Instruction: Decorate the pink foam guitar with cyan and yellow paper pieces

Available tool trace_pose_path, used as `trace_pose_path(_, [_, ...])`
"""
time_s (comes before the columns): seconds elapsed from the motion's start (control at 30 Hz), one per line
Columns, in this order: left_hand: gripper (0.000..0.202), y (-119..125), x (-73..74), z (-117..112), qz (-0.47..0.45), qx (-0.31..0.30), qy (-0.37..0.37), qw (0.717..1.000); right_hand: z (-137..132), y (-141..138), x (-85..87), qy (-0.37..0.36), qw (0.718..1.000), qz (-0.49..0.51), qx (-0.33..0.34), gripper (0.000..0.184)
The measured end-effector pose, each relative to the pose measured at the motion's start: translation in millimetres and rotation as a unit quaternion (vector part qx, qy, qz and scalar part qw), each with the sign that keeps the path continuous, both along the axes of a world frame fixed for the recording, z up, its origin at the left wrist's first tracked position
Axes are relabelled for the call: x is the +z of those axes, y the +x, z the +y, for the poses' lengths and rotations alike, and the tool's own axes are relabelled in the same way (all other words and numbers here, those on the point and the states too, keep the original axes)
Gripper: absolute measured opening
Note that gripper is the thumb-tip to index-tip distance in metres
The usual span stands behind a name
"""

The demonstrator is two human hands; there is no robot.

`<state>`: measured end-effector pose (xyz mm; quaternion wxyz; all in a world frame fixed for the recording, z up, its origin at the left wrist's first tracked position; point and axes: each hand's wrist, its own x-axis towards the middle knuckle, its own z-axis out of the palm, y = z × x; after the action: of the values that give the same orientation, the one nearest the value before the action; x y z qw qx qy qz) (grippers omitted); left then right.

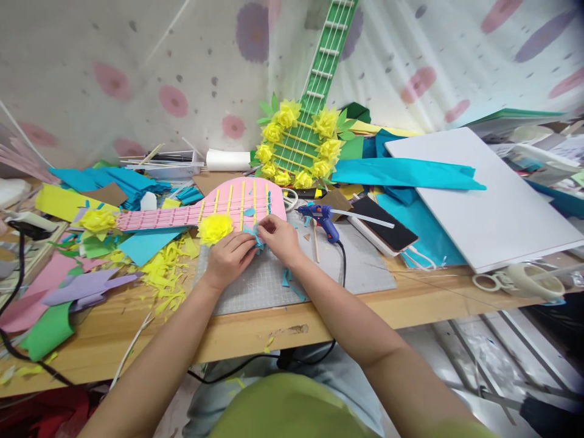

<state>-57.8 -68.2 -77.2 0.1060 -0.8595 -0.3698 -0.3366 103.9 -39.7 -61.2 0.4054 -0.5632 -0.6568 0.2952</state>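
Small crumpled light-blue paper piece (259,235) is between the two hands, in front of the near edge of a pink flat paper guitar. Right hand (280,238): thumb and forefinger clamped on the paper piece, other fingers curled. Left hand (230,258): fingers together, bent, tips closed on the same piece from the other side; exact fingertip contact partly hidden. Pink flat paper guitar (221,208) lies just beyond, yellow strips across its body, neck toward the left; a round bright-yellow paper flower (216,229) rests at its near edge, close to the left hand. Beneath the hands: grey gridded cutting mat (260,289), with torn blue paper scraps (286,278) near the right wrist. To the right on the mat, a blue plastic glue gun (327,224) with black cord, a thin wooden stick (316,240) beside it. Left of the mat, shredded yellow paper strips (166,277) on the pale wooden table (255,337). Behind, a green paper guitar (329,61) stands tilted, ringed with yellow flowers.
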Motion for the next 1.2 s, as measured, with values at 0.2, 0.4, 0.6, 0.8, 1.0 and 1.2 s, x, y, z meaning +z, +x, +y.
trace_pose_path(0.2, [0.016,0.4,0.0,-0.5,-0.014,0.009,-0.026,1.000,-2.0,-0.9,1.9,0.001,1.000,-0.018,-0.003,0.005])
trace_pose_path(0.4, [0.016,-0.1,-0.4,-0.4,0.009,0.016,0.000,1.000,-2.9,-1.9,0.6,-0.003,1.000,0.004,0.018,0.004])
trace_pose_path(0.6, [0.014,-0.7,-1.5,0.2,0.006,-0.002,0.036,0.999,0.1,-2.0,-0.8,-0.007,0.999,0.026,0.027,0.008])
trace_pose_path(0.8, [0.015,-0.5,-0.7,-0.4,0.013,-0.004,0.037,0.999,3.2,-1.4,3.6,-0.018,0.999,0.011,0.045,0.016])
trace_pose_path(1.0, [0.013,1.0,1.5,-1.0,0.016,0.004,0.053,0.998,1.9,-3.0,8.4,-0.023,0.997,-0.023,0.068,0.016])
trace_pose_path(1.2, [0.014,0.6,-0.9,0.6,0.000,-0.005,0.051,0.999,2.6,0.3,5.4,-0.051,0.997,0.023,0.057,0.012])
